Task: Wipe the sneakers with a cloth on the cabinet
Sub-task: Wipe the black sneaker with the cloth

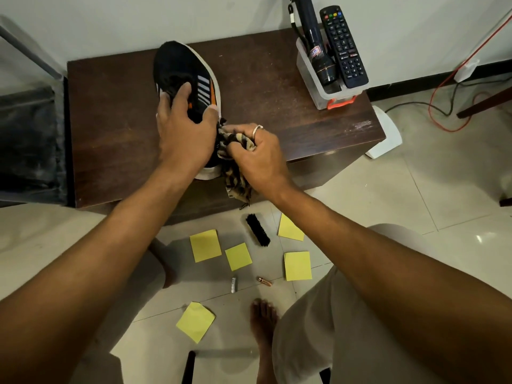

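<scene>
A black sneaker [181, 69] with white stripes, an orange patch and a white sole lies on the dark wooden cabinet [119, 128], toe pointing away from me. My left hand [184, 128] grips the sneaker over its collar and heel, thumb on the right side. My right hand [256, 153] holds a bunched brown patterned cloth [235, 173] against the sneaker's right heel side. The cloth's tail hangs over the cabinet's front edge.
A clear box [321, 87] at the cabinet's back right holds a black torch [315, 40] and a remote [343, 48]. On the tiled floor lie a black brush [257, 230], several yellow notes [205, 245], two batteries [234, 284] and my bare foot [263, 320].
</scene>
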The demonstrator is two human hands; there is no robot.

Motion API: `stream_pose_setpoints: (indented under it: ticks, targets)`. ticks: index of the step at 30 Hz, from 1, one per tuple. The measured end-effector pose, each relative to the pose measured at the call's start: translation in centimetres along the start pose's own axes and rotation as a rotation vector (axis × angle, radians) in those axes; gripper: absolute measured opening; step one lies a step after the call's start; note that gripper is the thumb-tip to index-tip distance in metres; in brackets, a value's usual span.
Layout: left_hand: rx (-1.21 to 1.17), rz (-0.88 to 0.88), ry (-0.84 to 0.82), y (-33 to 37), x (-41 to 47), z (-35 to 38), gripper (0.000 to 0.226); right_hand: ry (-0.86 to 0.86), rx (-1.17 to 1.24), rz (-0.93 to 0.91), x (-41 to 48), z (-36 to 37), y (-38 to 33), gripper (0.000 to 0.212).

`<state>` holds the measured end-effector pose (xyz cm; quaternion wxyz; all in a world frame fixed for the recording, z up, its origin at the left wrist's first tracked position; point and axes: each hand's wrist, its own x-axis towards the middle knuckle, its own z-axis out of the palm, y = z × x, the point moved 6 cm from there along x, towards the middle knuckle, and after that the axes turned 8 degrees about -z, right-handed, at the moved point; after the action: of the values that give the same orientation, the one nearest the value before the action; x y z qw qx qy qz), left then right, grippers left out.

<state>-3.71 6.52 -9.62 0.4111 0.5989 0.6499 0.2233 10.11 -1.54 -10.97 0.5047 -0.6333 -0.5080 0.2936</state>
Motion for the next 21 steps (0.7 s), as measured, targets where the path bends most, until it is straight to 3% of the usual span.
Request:
stream_pose_setpoints:
  ticks: [5,11,14,17,21]
  targets:
    - [-0.043,0.014,-0.015,-0.4,0.5,-1.1,0.064,-0.207,-0.105,-0.227,-0.7,1.7,-1.8,0.030]
    - [-0.082,-0.014,-0.057,-0.8,0.6,-1.2,0.062,-0.368,-0.140,-0.174,-1.1,1.5,-1.4,0.009]
    - [-0.083,-0.018,-0.062,-0.7,0.6,-1.3,0.048,-0.183,-0.051,-0.231,-0.9,0.6,-2.0,0.013]
    - [-0.073,-0.014,-0.060,-0.5,0.4,-1.3,0.045,0.029,-0.048,-0.175,0.1,0.3,-1.8,0.025]
    - [-0.055,-0.015,-0.039,-0.5,0.4,-1.3,0.046,-0.031,-0.142,-0.127,-0.3,1.9,-2.0,0.032]
